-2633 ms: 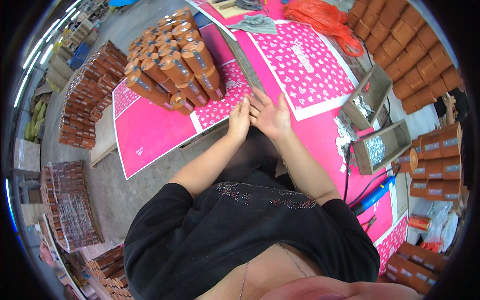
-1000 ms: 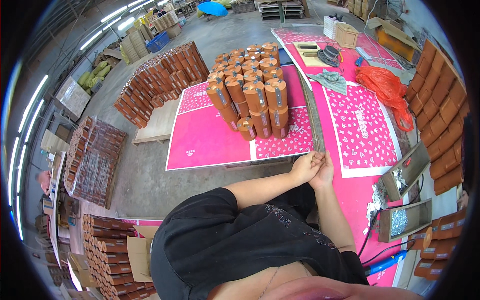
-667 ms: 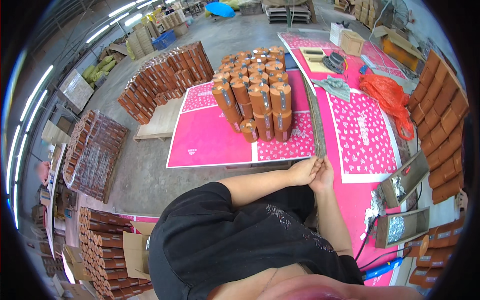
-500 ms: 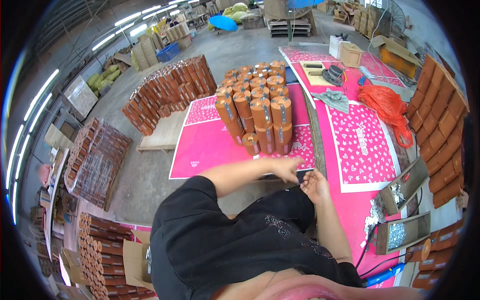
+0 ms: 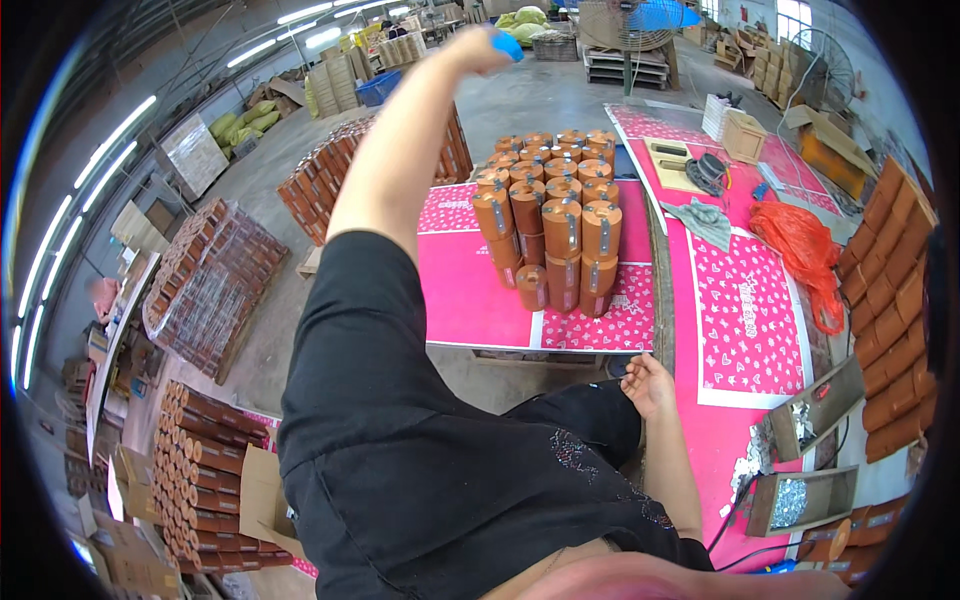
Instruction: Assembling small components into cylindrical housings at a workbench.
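Currently, brown cylinders (image 5: 562,240) stand packed on a pink sheet (image 5: 465,295), left of the grey wooden strip (image 5: 662,310), my landmark. Left hand (image 5: 472,52): raised, well left of the strip, blurred; cannot tell whether its fingers are spread or closed. Right hand (image 5: 652,388): over the near part of the strip, fingers loosely curled toward the thumb; cannot tell whether anything small is pinched. Handling (judged): cylinders look stiff and solid, moderately heavy, perhaps slippery where smooth, not fragile; best hold is around the barrel, clear of the metal clasp. Orientation: long axes upright, round ends up, many clasps facing the wearer. One lone cylinder (image 5: 532,288) stands at the near side, also upright, left of the strip.
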A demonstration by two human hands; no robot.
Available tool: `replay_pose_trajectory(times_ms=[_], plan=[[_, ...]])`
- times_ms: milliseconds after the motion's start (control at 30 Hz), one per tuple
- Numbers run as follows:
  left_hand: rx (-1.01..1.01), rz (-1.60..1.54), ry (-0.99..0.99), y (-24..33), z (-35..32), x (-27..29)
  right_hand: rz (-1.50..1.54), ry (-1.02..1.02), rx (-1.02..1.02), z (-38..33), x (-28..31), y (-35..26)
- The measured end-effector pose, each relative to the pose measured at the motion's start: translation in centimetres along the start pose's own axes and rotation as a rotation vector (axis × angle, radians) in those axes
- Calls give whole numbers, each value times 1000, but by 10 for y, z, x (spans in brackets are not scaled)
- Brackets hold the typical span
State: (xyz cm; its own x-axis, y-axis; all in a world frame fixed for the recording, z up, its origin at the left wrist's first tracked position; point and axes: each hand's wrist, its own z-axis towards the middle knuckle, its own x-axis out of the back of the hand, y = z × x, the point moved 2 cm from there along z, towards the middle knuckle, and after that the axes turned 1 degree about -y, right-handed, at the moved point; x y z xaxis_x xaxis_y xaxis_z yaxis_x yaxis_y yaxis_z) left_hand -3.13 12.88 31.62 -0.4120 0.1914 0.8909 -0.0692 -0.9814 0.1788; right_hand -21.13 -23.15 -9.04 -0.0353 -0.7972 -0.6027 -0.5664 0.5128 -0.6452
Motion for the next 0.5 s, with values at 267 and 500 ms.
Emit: replay_pose_trajectory(times_ms=[267,500], plan=[[-656,-245,-619,135,-163,-173,-14,-19,-7,-1,-7,0],[-876,-332,-750,219,-241,-232,-33,-70,-25,-1,-5,3]])
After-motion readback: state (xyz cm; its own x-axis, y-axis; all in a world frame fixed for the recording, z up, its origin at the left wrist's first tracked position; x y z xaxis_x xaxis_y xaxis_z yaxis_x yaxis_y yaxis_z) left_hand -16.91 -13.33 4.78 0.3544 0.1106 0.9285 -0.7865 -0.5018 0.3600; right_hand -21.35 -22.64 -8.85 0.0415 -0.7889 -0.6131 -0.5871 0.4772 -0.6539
